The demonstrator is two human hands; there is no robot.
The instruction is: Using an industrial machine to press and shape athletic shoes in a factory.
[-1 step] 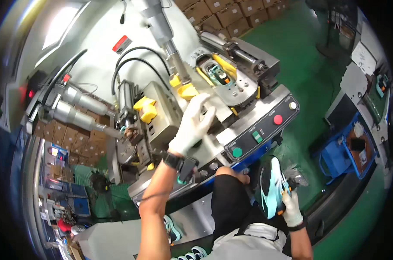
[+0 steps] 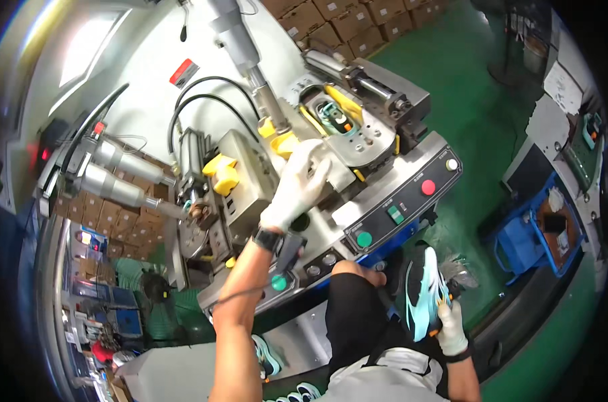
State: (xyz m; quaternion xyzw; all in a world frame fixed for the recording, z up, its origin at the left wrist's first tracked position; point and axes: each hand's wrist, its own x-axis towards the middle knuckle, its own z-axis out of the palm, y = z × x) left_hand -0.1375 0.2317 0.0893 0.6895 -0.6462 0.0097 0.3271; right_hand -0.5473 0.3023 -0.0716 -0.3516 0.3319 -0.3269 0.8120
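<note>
My left hand (image 2: pixel 296 191), in a white glove, reaches over the middle of a metal press machine (image 2: pixel 247 184). Its thumb and fingers are apart, bent near a yellow pad (image 2: pixel 285 144) under a slanting cylinder. I cannot tell whether the fingertips touch the pad. Low on the right, my right hand (image 2: pixel 451 331), also gloved, grips a sneaker (image 2: pixel 421 301) with a light blue and white sole, beside my knee. A shoe (image 2: pixel 337 119) sits in the machine's right-hand station between yellow side pads.
A control panel (image 2: pixel 408 201) with green and red buttons runs along the machine's front right. More sneakers (image 2: pixel 269 356) lie below my left forearm. To the right stands a blue cart (image 2: pixel 518 238); stacked cartons (image 2: pixel 354 27) fill the back. Black hoses (image 2: pixel 213 97) arch behind the machine.
The view has shifted slightly. My left hand stays over the machine near the yellow pad, and my right hand keeps hold of the sneaker at almost the same place.
</note>
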